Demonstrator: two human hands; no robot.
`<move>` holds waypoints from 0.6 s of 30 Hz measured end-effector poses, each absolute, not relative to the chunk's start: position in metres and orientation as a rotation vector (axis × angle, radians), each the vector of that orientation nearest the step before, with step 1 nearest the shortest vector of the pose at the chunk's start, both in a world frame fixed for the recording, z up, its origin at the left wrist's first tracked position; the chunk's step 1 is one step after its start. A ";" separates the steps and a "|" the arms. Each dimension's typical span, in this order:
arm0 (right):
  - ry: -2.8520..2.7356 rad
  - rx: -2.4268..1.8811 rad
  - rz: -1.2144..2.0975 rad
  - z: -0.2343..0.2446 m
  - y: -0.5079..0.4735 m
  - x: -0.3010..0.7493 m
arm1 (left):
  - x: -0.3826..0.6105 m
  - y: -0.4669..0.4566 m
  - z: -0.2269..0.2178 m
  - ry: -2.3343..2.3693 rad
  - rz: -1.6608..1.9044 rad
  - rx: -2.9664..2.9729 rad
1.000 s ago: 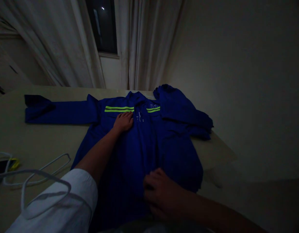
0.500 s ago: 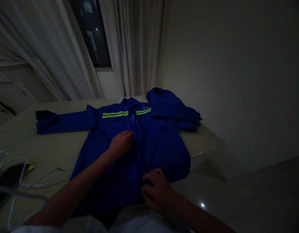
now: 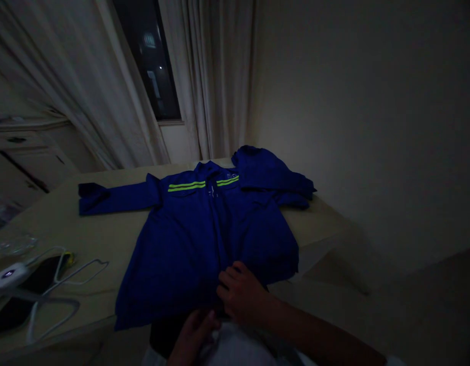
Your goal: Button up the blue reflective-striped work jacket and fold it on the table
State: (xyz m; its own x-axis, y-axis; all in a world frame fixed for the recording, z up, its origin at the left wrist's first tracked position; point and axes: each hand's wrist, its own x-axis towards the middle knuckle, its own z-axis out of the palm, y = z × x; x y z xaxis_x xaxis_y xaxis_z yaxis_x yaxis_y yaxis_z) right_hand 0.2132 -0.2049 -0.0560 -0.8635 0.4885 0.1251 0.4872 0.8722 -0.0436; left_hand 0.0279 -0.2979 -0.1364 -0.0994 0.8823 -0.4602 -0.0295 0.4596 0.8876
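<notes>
A blue work jacket (image 3: 197, 239) with yellow-green reflective stripes lies spread front-up on a pale table (image 3: 67, 229). One sleeve stretches out to the left; the other is folded back over the right shoulder. My right hand (image 3: 240, 295) rests on the jacket's bottom hem near the middle, fingers curled and pinching the cloth. My left hand (image 3: 191, 333) is just below it at the table's near edge, fingers bent at the hem. The dim light hides how my left hand grips.
White wire hangers (image 3: 63, 284) lie on the table at the left, beside a dark flat object (image 3: 25, 295) and a small white device (image 3: 6, 274). Curtains (image 3: 105, 86) and a dark window stand behind. A bare wall is to the right.
My left hand has come back from the jacket's chest to the bottom hem, next to my right hand. My view has shifted a little.
</notes>
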 end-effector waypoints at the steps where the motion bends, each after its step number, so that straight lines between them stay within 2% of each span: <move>1: -2.924 -0.735 -0.006 -0.055 -0.205 0.213 | 0.032 -0.294 -0.137 1.472 0.930 0.757; 8: -2.962 -0.591 -0.135 -0.054 -0.204 0.216 | 0.044 -0.285 -0.136 1.541 0.990 0.822; 18: -3.088 -0.661 -0.146 0.005 -0.140 0.215 | 0.054 -0.298 -0.121 1.600 0.975 0.886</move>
State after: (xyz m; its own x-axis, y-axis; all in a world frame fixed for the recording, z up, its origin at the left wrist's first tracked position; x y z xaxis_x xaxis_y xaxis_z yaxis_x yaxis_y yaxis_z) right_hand 0.2151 -0.1400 0.0051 -0.9123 0.4095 -0.0004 0.4076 0.9082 0.0946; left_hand 0.0537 -0.2983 -0.1206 -0.2102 0.9013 -0.3789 0.0759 0.4015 0.9127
